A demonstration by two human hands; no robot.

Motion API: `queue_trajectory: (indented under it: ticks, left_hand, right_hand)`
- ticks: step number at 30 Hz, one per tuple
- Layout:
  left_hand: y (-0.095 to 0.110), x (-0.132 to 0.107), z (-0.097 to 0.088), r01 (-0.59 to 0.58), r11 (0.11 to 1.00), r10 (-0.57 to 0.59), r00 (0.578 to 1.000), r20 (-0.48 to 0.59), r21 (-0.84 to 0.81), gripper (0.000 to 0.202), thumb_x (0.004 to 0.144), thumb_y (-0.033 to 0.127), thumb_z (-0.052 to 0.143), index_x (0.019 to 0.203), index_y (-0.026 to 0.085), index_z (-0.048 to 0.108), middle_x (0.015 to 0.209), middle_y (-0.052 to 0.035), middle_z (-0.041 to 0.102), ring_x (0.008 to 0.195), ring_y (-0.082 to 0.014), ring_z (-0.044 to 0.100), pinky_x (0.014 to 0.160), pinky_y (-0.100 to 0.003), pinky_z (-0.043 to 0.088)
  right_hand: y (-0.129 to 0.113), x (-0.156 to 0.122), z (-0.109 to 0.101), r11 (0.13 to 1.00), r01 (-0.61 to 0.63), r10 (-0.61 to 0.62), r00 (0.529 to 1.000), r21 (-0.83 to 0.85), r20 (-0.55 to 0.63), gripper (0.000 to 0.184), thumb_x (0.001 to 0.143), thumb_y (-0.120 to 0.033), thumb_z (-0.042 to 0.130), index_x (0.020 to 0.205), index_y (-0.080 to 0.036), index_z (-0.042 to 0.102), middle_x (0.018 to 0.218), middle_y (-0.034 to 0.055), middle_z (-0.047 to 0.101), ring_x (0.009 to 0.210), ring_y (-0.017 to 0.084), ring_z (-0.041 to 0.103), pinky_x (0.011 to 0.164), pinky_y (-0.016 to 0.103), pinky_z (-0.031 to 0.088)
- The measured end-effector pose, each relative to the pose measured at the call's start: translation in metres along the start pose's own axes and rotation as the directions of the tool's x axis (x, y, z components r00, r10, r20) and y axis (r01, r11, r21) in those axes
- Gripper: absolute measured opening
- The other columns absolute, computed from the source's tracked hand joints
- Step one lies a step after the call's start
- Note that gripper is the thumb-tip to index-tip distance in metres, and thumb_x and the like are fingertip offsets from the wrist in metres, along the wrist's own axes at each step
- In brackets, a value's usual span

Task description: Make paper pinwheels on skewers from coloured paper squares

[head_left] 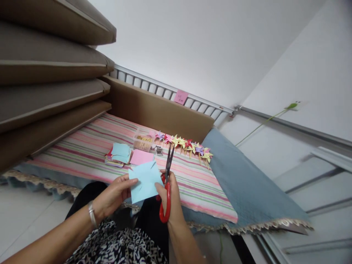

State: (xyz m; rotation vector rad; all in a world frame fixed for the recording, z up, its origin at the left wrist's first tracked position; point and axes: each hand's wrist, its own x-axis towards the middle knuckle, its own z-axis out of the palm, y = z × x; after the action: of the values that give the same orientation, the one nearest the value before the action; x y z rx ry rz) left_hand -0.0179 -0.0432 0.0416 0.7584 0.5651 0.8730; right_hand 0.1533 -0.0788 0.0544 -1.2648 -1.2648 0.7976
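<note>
A light blue paper square [145, 181] is held above my lap, with short slits running inward at some of its corners. My left hand [118, 192] pinches its left edge, thumb on top. Red-handled scissors [165, 200] hang in my right hand [172, 194], dark blades pointing up and away from the paper. The right thumb also presses on the paper's right edge. Just beyond lie a pink paper square [142, 157] and a stack of coloured paper squares [118, 154] with light blue on top.
Finished paper pinwheels [189, 145] on sticks line the back of the striped cloth [192, 187]. A clear plastic box [143, 141] holds yellowish sticks, beside a small container [158, 150]. Stacked brown cushions [55, 69] rise at left; a brown board [154, 106] stands behind.
</note>
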Motion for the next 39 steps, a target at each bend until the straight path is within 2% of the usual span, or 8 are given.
queue_trajectory:
  ticks: [4,10,13,17,22,27,33,39]
  left_hand:
    - [-0.012,0.002,0.007,-0.01,1.0,0.009,0.996,-0.09,-0.015,0.039,0.066,0.03,0.074,0.1,0.012,0.067,0.09,-0.0128,0.072,0.074,-0.0219,0.066,0.075,-0.031,0.05]
    - [-0.002,0.004,-0.001,-0.061,0.989,0.09,0.973,-0.214,0.136,0.042,0.064,0.031,0.074,0.1,0.011,0.066,0.085,-0.011,0.073,0.074,-0.0248,0.066,0.073,-0.033,0.05]
    - [0.01,0.002,-0.01,-0.06,0.966,0.124,0.961,-0.247,0.252,0.04,0.062,0.03,0.074,0.094,0.009,0.067,0.081,-0.0106,0.073,0.071,-0.0236,0.065,0.068,-0.031,0.049]
    - [0.023,0.0,-0.016,-0.031,0.933,0.139,0.949,-0.282,0.359,0.035,0.058,0.03,0.076,0.084,0.008,0.068,0.076,-0.0096,0.072,0.064,-0.0207,0.063,0.061,-0.028,0.047]
    - [0.031,-0.001,-0.014,-0.011,0.938,0.107,0.96,-0.26,0.347,0.037,0.054,0.031,0.078,0.083,0.009,0.068,0.074,-0.0084,0.072,0.062,-0.0199,0.062,0.061,-0.028,0.046]
    - [0.034,-0.003,-0.014,0.009,0.935,0.069,0.976,-0.207,0.353,0.035,0.056,0.03,0.076,0.083,0.008,0.067,0.075,-0.0095,0.071,0.062,-0.0201,0.062,0.061,-0.028,0.046]
    - [0.033,-0.002,-0.018,0.018,0.94,0.052,0.98,-0.194,0.342,0.036,0.059,0.029,0.075,0.087,0.008,0.066,0.078,-0.0102,0.072,0.063,-0.0204,0.062,0.062,-0.029,0.046]
    - [0.033,-0.001,-0.015,0.027,0.94,0.036,0.984,-0.175,0.341,0.033,0.059,0.028,0.075,0.084,0.008,0.067,0.077,-0.0098,0.072,0.064,-0.0191,0.062,0.062,-0.027,0.046]
  right_hand:
    - [0.008,-0.006,0.016,1.0,0.018,-0.017,0.996,0.017,-0.086,0.036,0.074,-0.019,0.055,0.108,-0.021,0.045,0.099,0.0034,0.058,0.087,0.018,0.058,0.074,0.027,0.046]
    - [0.012,-0.013,0.021,0.999,0.003,-0.004,1.0,0.038,0.011,0.036,0.076,-0.024,0.057,0.111,-0.022,0.047,0.09,0.0007,0.058,0.081,0.015,0.058,0.077,0.026,0.046]
    - [0.018,-0.022,0.01,0.997,-0.077,0.076,0.991,0.006,0.113,0.038,0.077,-0.033,0.06,0.111,-0.019,0.049,0.079,-0.0007,0.056,0.071,0.014,0.057,0.071,0.025,0.047]
    - [0.023,-0.044,-0.01,0.973,-0.164,0.202,0.946,-0.161,0.255,0.042,0.078,-0.046,0.058,0.109,-0.018,0.054,0.068,-0.001,0.056,0.054,0.011,0.052,0.053,0.022,0.043]
    - [0.012,-0.069,-0.022,0.926,-0.174,0.295,0.888,-0.336,0.352,0.03,0.079,-0.041,0.058,0.098,-0.019,0.061,0.059,-0.0038,0.049,0.045,0.008,0.042,0.043,0.019,0.033]
    - [-0.002,-0.07,-0.021,0.898,-0.195,0.334,0.885,-0.394,0.324,0.018,0.079,-0.031,0.056,0.09,-0.018,0.063,0.052,-0.006,0.041,0.046,0.007,0.036,0.044,0.02,0.027]
    - [-0.015,-0.068,-0.024,0.89,-0.156,0.343,0.848,-0.429,0.403,0.018,0.08,-0.029,0.056,0.09,-0.018,0.064,0.057,-0.0052,0.043,0.053,0.008,0.037,0.049,0.02,0.028]
    - [-0.005,-0.068,-0.025,0.881,-0.177,0.363,0.848,-0.44,0.386,0.016,0.078,-0.03,0.058,0.089,-0.02,0.065,0.06,-0.0046,0.045,0.055,0.009,0.039,0.051,0.02,0.03]
